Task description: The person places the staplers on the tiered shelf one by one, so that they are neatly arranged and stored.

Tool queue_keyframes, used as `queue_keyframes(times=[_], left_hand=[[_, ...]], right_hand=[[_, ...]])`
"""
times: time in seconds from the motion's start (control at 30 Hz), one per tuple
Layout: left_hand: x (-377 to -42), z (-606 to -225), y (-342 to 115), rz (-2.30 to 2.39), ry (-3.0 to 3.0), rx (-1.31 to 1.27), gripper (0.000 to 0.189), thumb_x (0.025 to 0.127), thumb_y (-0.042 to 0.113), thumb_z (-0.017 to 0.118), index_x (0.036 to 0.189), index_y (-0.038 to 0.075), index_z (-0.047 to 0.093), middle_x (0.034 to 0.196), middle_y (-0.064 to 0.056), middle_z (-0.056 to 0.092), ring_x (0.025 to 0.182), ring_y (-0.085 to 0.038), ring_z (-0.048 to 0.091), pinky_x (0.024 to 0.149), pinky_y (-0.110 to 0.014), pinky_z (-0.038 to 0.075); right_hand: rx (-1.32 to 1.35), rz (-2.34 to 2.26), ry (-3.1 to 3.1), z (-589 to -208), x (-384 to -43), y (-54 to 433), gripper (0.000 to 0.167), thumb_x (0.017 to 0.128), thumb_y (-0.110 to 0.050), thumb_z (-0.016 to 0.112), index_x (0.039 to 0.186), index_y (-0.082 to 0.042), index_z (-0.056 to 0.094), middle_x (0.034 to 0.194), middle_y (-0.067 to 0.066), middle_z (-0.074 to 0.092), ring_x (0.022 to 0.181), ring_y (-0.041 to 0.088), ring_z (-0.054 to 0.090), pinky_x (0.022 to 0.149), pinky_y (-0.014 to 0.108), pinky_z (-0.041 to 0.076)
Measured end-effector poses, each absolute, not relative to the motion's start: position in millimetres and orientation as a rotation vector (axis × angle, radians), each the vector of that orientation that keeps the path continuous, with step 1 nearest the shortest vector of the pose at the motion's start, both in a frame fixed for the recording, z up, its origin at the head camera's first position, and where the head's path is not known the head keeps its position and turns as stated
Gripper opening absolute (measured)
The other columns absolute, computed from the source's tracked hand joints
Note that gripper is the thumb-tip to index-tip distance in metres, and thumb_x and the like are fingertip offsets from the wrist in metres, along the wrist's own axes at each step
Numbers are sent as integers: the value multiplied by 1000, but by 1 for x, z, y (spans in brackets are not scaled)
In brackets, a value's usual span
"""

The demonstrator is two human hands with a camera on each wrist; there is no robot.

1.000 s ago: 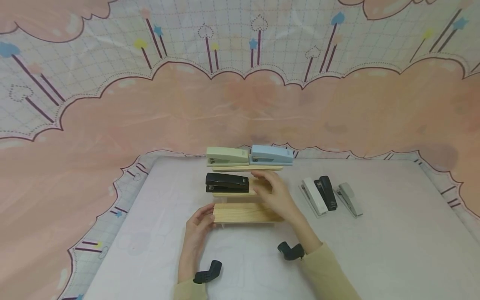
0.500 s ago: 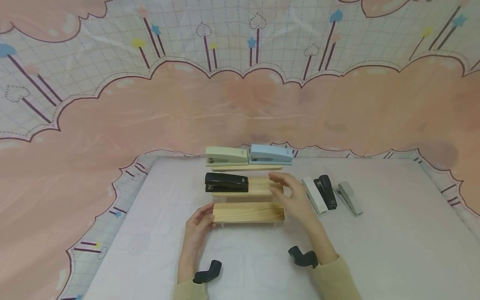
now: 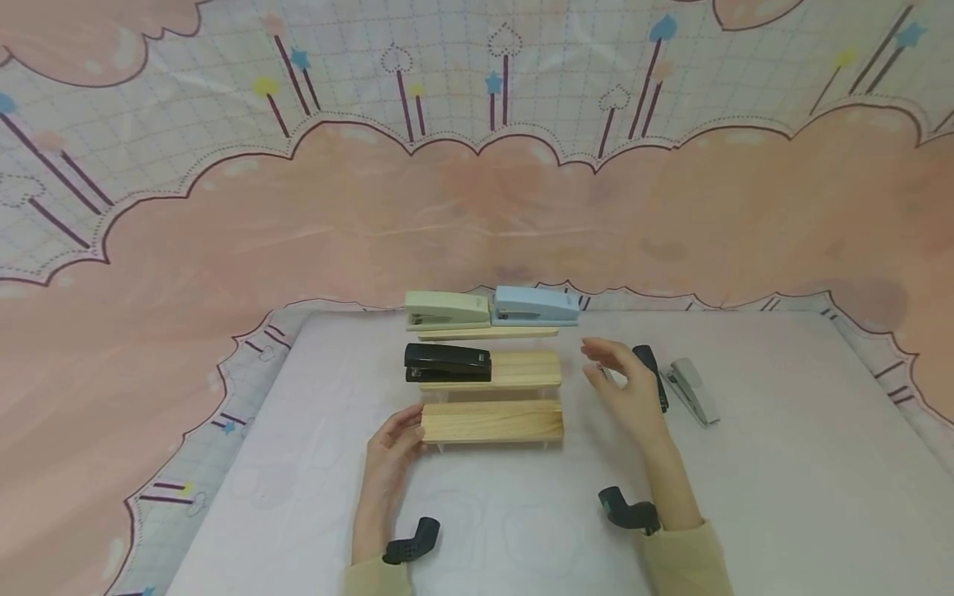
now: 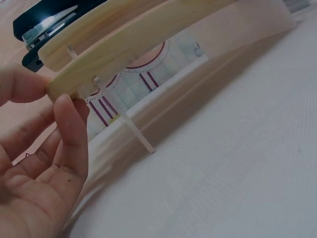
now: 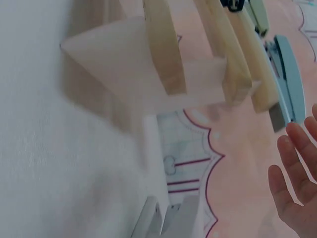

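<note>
My left hand pinches the left end of the lowest wooden shelf board; in the left wrist view the thumb and fingers grip the corner of that board. My right hand is in the air right of the tiered stand, its fingers relaxed and holding nothing. It overlaps the white stapler in the head view, hiding most of it. A black stapler sits on the left half of the middle board. On the top board are a green stapler and a light blue stapler.
Right of the stand, on the white tabletop, lie another black stapler, partly behind my right hand, and a grey stapler. Clear side panels hold the boards up. A patterned cloth hangs behind the table.
My right hand has moved right, away from the middle and lower boards, to over the white stapler. The left hand keeps its grip on the lowest board.
</note>
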State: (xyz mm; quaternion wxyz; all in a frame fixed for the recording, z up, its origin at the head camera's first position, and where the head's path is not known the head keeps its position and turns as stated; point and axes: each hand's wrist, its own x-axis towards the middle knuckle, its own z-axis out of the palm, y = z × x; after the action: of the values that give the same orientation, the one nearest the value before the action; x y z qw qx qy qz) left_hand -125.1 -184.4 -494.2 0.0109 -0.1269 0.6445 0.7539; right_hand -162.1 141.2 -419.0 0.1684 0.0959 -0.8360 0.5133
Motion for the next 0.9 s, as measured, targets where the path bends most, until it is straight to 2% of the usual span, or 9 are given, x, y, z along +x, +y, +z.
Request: queue_keyframes(times=[0.1, 0.3, 0.4, 0.63, 0.9], left_hand=[[-125, -494, -183, 2350, 2015, -398, 44, 90, 1, 58, 133, -2, 50, 106, 6, 62, 90, -7, 61, 72, -17, 50], [-124, -493, -183, 2352, 2009, -399, 43, 90, 1, 57, 133, -2, 50, 107, 6, 62, 91, -7, 60, 72, -17, 50], [-124, -493, -183, 2360, 2001, -399, 44, 90, 1, 58, 133, -2, 50, 107, 7, 63, 92, -7, 60, 73, -17, 50], [-124, -495, -184, 2375, 1997, -384, 44, 90, 1, 58, 133, -3, 49, 107, 8, 63, 92, -7, 60, 73, -18, 50], [-124, -495, -184, 2380, 1991, -374, 45, 90, 2, 59, 133, -3, 49, 108, 7, 62, 93, -7, 60, 73, -17, 50]], right_hand=[[230, 1458, -2377, -421, -164, 150, 34, 91, -8, 62, 125, -8, 60, 118, 12, 67, 109, 19, 57, 95, 10, 38], [224, 1491, -2313, -430, -168, 167, 33, 92, -4, 60, 125, -4, 59, 116, 18, 66, 103, -3, 53, 94, 8, 38], [201, 1527, -2287, -433, -169, 175, 33, 92, -3, 59, 125, -2, 59, 116, 19, 65, 102, -8, 51, 93, 9, 38], [20, 1502, -2321, -439, -170, 196, 35, 93, -5, 59, 127, -3, 57, 116, 18, 63, 100, -11, 49, 95, 13, 39], [-198, 1419, -2324, -445, -168, 219, 34, 92, -5, 61, 125, -9, 61, 114, 12, 65, 97, -12, 51, 91, 8, 41]])
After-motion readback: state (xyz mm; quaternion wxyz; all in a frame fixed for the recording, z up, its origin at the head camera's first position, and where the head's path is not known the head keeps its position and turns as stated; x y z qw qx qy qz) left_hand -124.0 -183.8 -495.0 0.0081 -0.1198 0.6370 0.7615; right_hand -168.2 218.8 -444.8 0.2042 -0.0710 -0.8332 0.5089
